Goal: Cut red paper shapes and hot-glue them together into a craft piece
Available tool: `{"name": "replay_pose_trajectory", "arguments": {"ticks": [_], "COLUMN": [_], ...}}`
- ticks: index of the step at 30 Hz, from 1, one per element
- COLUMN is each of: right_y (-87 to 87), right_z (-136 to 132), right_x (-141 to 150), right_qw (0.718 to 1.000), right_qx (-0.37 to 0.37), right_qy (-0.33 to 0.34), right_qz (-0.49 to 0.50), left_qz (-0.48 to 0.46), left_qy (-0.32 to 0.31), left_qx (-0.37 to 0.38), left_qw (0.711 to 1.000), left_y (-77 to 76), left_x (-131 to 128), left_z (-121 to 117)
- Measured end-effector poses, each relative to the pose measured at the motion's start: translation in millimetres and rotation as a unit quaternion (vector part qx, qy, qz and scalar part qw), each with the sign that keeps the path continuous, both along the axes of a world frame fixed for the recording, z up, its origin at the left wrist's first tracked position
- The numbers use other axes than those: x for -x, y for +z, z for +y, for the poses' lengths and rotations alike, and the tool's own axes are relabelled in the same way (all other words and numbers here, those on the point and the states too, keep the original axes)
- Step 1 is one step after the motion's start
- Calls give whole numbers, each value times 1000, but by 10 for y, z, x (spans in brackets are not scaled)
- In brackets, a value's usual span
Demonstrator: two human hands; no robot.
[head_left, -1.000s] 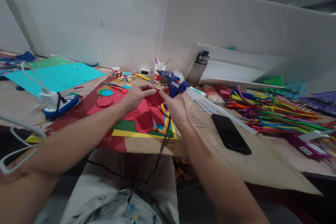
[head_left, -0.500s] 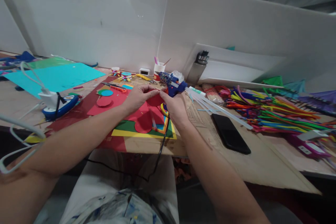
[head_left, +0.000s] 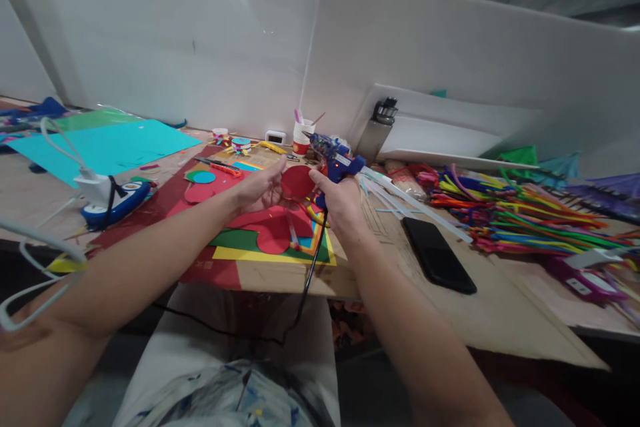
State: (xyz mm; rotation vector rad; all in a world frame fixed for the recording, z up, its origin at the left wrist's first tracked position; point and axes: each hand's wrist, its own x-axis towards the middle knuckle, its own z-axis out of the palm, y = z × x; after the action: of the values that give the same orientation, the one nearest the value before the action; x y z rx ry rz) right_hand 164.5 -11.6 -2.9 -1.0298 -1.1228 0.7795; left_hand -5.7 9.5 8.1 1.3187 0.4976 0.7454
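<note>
In front of me, a red paper circle (head_left: 297,182) is held up between my hands with its flat face towards me. My left hand (head_left: 263,188) has its fingers at the circle's left edge, thumb up beside the rim. With the thumb of my right hand (head_left: 340,197) I press the circle's right edge. The same hand also grips a blue hot glue gun (head_left: 345,165), whose nozzle points up and left; its black cord hangs down past the table edge. Below lie red paper (head_left: 245,219) and another red circle (head_left: 273,235) over green and yellow sheets.
Scissors (head_left: 225,168) and a blue circle (head_left: 204,177) lie to the left. Paper cups (head_left: 302,140) stand behind. On the right are glue sticks (head_left: 425,207), a black phone (head_left: 440,257) and many pipe cleaners (head_left: 520,203). A blue power strip (head_left: 115,205) sits far left.
The red circle has turned to show its full face. My left hand has shifted from its top edge to its left side, and the glue gun has moved slightly right.
</note>
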Motion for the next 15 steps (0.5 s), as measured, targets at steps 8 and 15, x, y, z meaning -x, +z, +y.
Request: {"name": "replay_pose_trajectory", "arguments": {"ticks": [8, 15], "right_y": [46, 107], "right_z": [-21, -84], "right_x": [-9, 32], "right_qw": [999, 986], "right_qx": [6, 58], "right_qy": [25, 80], "right_qz": [34, 131], "left_qz": [-23, -70], "left_qy": [29, 145], "left_qx": [7, -36], "left_qw": [999, 986], "left_y": [43, 0], "left_x": [-20, -26], "left_z": [-71, 59]}}
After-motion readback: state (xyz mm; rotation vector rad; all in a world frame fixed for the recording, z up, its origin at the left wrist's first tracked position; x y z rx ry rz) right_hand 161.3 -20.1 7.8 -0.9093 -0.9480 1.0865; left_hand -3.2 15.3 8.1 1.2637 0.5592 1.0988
